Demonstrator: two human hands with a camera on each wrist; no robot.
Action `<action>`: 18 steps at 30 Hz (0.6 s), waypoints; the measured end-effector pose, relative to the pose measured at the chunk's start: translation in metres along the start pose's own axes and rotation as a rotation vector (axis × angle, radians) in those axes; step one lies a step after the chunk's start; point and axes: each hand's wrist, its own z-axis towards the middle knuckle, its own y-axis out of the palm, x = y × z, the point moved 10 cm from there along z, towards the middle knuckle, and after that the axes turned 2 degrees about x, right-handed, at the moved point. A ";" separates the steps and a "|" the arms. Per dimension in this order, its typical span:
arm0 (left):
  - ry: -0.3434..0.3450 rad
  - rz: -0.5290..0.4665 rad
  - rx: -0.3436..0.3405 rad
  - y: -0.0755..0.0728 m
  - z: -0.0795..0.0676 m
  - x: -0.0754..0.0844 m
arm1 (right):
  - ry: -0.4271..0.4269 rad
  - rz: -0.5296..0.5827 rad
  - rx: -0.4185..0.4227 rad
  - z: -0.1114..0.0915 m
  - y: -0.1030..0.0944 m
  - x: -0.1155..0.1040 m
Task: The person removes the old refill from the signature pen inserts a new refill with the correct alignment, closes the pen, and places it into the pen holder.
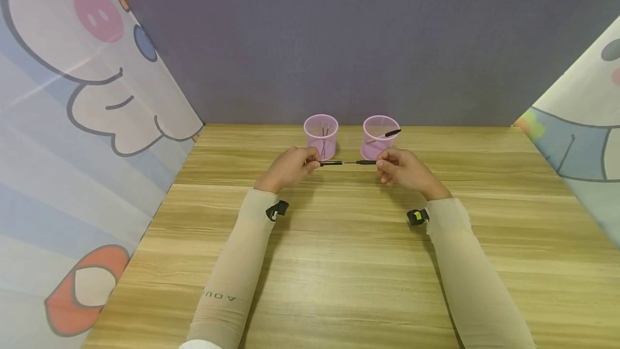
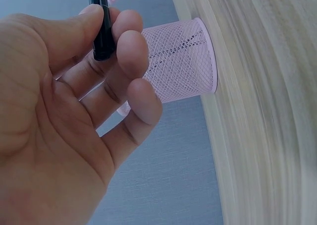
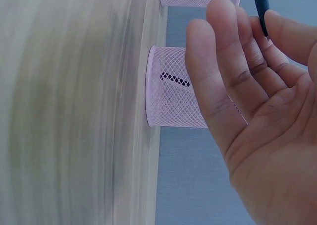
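My left hand (image 1: pixel 293 168) pinches a black pen barrel with a clip (image 2: pixel 103 34) between thumb and fingers, its end pointing to the right. Facing it, my right hand (image 1: pixel 404 171) pinches a black pen front section (image 1: pixel 366 162) between thumb and forefinger. A thin refill (image 1: pixel 350 162) sticks out of that section toward the barrel, nearly in line with it. In the right wrist view the section's pointed tip (image 3: pixel 268 36) shows beside the thumb, and the other fingers are spread loosely. Both hands are raised just in front of two pink mesh cups.
The left pink mesh cup (image 1: pixel 313 139) holds several thin dark sticks (image 1: pixel 323 136). In the right mesh cup (image 1: pixel 370 147) leans a pen with a black end (image 1: pixel 393 133). Both stand on the wooden table (image 1: pixel 339 273) near the grey back wall (image 1: pixel 358 42); cartoon-printed panels (image 1: pixel 43 149) flank it.
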 end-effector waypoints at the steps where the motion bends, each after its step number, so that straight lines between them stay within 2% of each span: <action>1: 0.000 0.002 0.000 0.000 0.000 0.000 | 0.002 0.000 0.001 0.000 0.000 0.000; 18: -0.009 0.011 0.001 -0.001 0.000 -0.003 | 0.019 0.007 -0.011 0.002 -0.003 0.007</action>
